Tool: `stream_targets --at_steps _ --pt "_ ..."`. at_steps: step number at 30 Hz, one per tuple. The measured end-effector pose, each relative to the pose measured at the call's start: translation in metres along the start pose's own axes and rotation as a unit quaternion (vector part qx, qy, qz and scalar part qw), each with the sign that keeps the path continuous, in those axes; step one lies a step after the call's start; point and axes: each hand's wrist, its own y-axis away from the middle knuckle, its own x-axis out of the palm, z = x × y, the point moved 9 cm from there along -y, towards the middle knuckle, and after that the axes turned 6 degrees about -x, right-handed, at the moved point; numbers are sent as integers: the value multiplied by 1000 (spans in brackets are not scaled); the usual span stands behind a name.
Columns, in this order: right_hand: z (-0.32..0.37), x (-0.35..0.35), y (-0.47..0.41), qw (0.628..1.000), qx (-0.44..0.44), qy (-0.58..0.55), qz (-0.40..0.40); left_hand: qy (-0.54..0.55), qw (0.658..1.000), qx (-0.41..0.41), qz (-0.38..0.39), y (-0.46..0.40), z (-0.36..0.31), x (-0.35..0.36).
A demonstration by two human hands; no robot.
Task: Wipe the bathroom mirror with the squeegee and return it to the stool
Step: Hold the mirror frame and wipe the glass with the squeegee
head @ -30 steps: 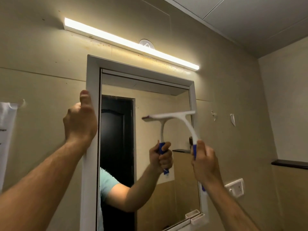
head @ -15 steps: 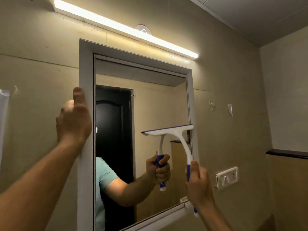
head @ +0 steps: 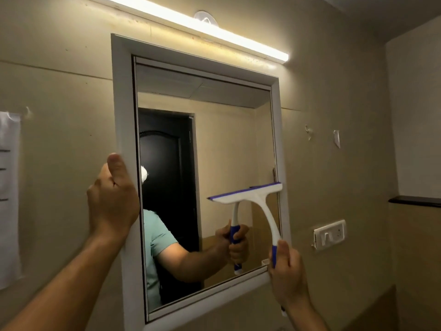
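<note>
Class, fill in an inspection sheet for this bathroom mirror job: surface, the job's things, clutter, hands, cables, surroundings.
Surface: mirror, white frame, reflecting a dark door.
Job's things: squeegee, blade against the glass at the lower right; stool not in view.
Clutter: nothing seen.
Hands: left hand grips the frame's left edge; right hand holds the squeegee handle.
Cables: nothing seen.
Surroundings: light bar lit above; switch plate and dark shelf at right; paper at left.
</note>
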Motion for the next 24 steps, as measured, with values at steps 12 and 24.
stream_targets --at_steps 12,24 --pt "47 2 -18 999 -41 10 2 7 1000 -5 -12 -4 1 -2" --pt "5 -4 26 1000 17 9 16 19 999 -20 -21 -2 4 -3"
